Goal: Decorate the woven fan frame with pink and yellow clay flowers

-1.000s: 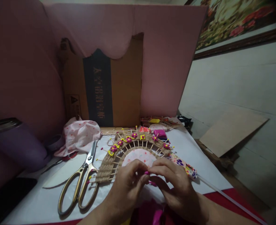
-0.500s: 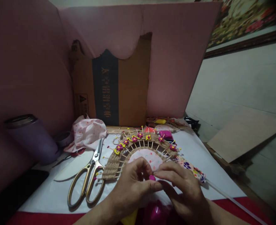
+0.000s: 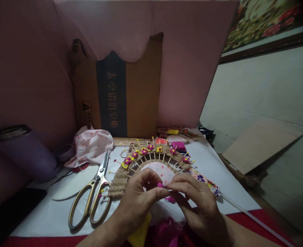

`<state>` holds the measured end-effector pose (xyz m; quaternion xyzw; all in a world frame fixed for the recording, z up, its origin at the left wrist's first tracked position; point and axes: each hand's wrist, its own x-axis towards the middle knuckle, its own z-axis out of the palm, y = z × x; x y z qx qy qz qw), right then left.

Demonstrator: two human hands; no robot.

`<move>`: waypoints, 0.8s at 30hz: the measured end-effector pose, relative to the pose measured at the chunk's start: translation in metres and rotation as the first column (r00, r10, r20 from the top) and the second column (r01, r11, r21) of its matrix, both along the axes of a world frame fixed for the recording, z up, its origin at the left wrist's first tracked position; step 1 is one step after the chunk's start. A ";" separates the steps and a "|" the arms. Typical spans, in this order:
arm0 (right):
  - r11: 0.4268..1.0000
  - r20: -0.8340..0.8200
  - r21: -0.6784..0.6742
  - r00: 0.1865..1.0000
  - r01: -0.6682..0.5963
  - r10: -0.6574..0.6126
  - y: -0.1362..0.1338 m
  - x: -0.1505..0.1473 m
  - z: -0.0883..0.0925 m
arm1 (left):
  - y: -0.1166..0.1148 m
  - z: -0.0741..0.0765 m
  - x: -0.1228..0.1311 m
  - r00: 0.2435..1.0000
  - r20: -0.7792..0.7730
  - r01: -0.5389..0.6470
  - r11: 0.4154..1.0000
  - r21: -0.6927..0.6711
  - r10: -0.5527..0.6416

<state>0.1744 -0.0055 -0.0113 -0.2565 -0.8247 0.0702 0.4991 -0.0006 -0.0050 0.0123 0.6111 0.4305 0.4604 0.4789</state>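
Presently, head view, clock centred on the hands: left hand (image 3: 138,195) curled, thumb and forefinger nearly closed on a small magenta lump (image 3: 160,185). Right hand (image 3: 197,195) half-curled, fingertips meeting the left thumb tip; cannot tell whether it grips anything. Woven arch (image 3: 118,181), bearing magenta-and-yellow flowers (image 3: 150,147), lies at 12 o'clock, its lower part hidden. Scissors (image 3: 100,178), blades parted slightly if at all, at 9; dotted cloth (image 3: 92,145) at 10; magenta wrapper (image 3: 168,231) at 6.
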 end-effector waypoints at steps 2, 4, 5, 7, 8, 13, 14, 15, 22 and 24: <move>1.000 0.006 0.001 1.000 0.004 -0.004 -0.001 0.001 0.000 | 0.000 -0.001 0.000 0.999 -0.029 0.012 1.000 0.004 -0.012; 1.000 0.008 0.005 1.000 -0.002 0.002 -0.001 0.001 0.000 | 0.000 -0.002 0.001 0.999 -0.038 0.034 0.999 0.023 -0.033; 1.000 0.008 0.006 1.000 -0.008 0.008 -0.001 0.001 0.001 | 0.000 -0.003 0.001 0.999 -0.031 0.037 0.999 0.033 -0.036; 1.000 0.006 0.005 1.000 -0.018 0.018 0.000 0.000 0.001 | 0.000 -0.004 0.001 1.000 -0.021 0.021 0.999 0.050 -0.020; 1.000 0.004 0.004 1.000 -0.019 0.019 0.000 0.000 0.002 | -0.001 -0.003 0.002 1.000 -0.026 0.007 0.998 0.056 -0.006; 1.000 0.007 -0.013 1.000 -0.016 0.016 0.001 0.000 0.002 | -0.002 0.001 0.002 0.999 -0.038 -0.017 1.000 0.007 0.017; 1.000 0.010 -0.016 1.000 -0.018 0.018 0.001 0.000 0.002 | -0.002 0.001 0.001 0.999 -0.042 -0.007 1.000 -0.004 0.007; 1.000 0.013 -0.017 1.000 -0.020 0.020 0.001 0.000 0.002 | -0.002 0.001 0.001 0.999 -0.048 0.007 1.000 -0.006 -0.007; 1.000 0.006 -0.012 1.000 -0.026 0.026 0.001 -0.001 0.001 | -0.002 -0.003 0.002 1.000 -0.020 -0.006 0.999 0.042 0.007; 1.000 0.007 -0.007 1.000 -0.030 0.030 0.002 -0.001 0.001 | -0.002 0.000 0.003 1.000 0.002 -0.020 1.000 0.001 0.020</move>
